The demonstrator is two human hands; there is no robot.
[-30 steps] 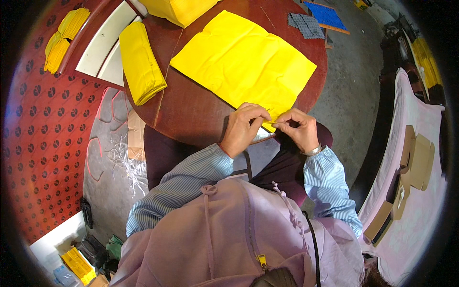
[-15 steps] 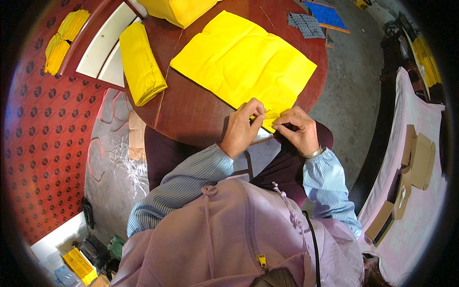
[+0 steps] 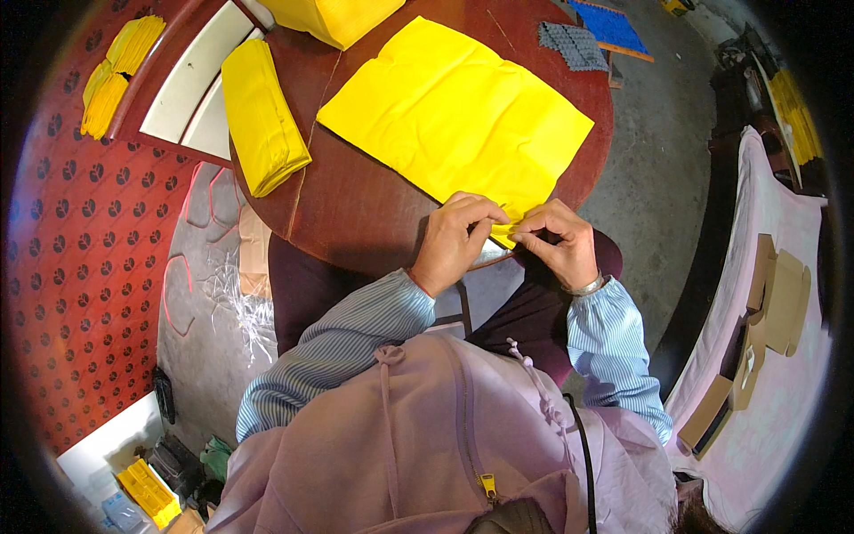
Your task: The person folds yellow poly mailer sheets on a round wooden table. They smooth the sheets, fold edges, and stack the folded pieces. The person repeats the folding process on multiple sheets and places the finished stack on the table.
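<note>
A flat, creased yellow sheet (image 3: 458,107), cloth-like in look, lies on the round brown table (image 3: 356,209), its near end at the table's front edge. My left hand (image 3: 455,238) is closed, thumb and fingertips pinching the gathered near end of the sheet. Just to the right, my right hand (image 3: 567,245) pinches the same end between thumb and forefinger. The material is bunched into small folds between my fingertips. Whether anything small is held there as well is too hard to make out.
A folded yellow stack (image 3: 261,120) lies at the table's left, and a larger yellow bundle (image 3: 334,20) at the far edge. A grey textured mat (image 3: 572,46) sits far right. Opened cardboard boxes (image 3: 747,343) rest on a pink-covered surface (image 3: 783,258) to the right.
My left fingers have shifted slightly to the right over the sheet's gathered end, nearer my right fingertips. The sheet has hardly moved.
</note>
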